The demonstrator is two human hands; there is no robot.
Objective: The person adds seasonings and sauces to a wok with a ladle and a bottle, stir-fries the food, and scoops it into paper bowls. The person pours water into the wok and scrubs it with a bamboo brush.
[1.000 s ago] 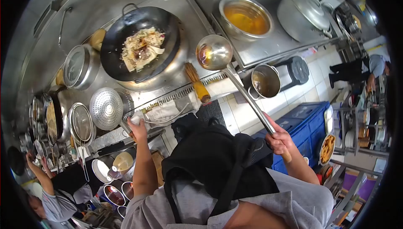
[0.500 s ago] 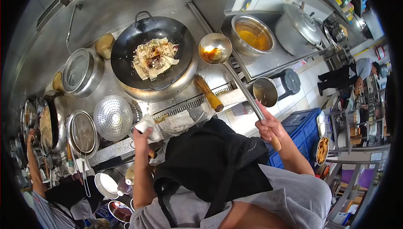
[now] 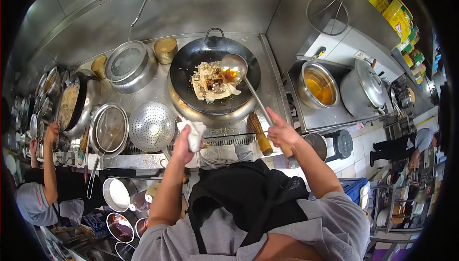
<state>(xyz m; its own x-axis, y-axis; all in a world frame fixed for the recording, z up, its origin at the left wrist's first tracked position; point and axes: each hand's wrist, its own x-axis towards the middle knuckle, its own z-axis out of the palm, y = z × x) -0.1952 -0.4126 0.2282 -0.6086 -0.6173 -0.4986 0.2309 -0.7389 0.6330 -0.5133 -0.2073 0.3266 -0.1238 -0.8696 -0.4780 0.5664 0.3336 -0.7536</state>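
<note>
My right hand [image 3: 283, 133] is closed round the wooden end of a long-handled ladle [image 3: 233, 62]. The ladle's bowl, with amber liquid in it, is over the right part of a black wok [image 3: 246, 91]. Pale flat slices and shreds [image 3: 206, 77] with a dark brown sauce patch lie in the wok. Near the wok's front left, my left hand [image 3: 182, 145] grips a folded white cloth [image 3: 196, 135]. A perforated skimmer [image 3: 152, 126] rests left of that hand, and a bamboo brush [image 3: 259, 136] lies beside my right hand.
To the right stand a metal bowl of amber liquid [image 3: 318, 85] and a lidded pot [image 3: 362, 89]. A lidded steel pot [image 3: 129, 67] and a mesh strainer [image 3: 109, 129] are on the left. A co-worker's hand [image 3: 51, 133] is near another wok at far left; another person [image 3: 411, 146] stands at far right.
The ladle has gone from beside the metal bowl to over the food in the wok. My left hand with the cloth has come up closer to the wok. The view has shifted.
</note>
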